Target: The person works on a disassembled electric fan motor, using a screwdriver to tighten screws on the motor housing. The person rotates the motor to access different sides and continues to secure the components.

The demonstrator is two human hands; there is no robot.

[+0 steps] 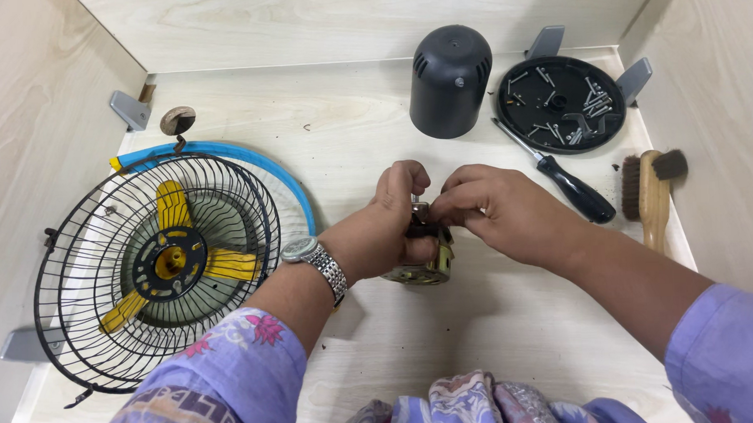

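Two hands are closed around a small motor [420, 256] at table centre: left hand [385, 228] grips its side, right hand [493, 207] pinches its top; most of it is hidden.

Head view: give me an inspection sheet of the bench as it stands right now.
Surface: pale wooden table, walled on three sides.
Job's things: small metal fan motor, held over the table's middle.
Clutter: black wire fan guard with yellow blades at left; blue ring behind it; black motor cover; black round plate holding screws; screwdriver; wooden brush.
Grippers: left hand grips the motor; right hand pinches its top.
Cables: nothing seen.
Surroundings: grey brackets on the walls.
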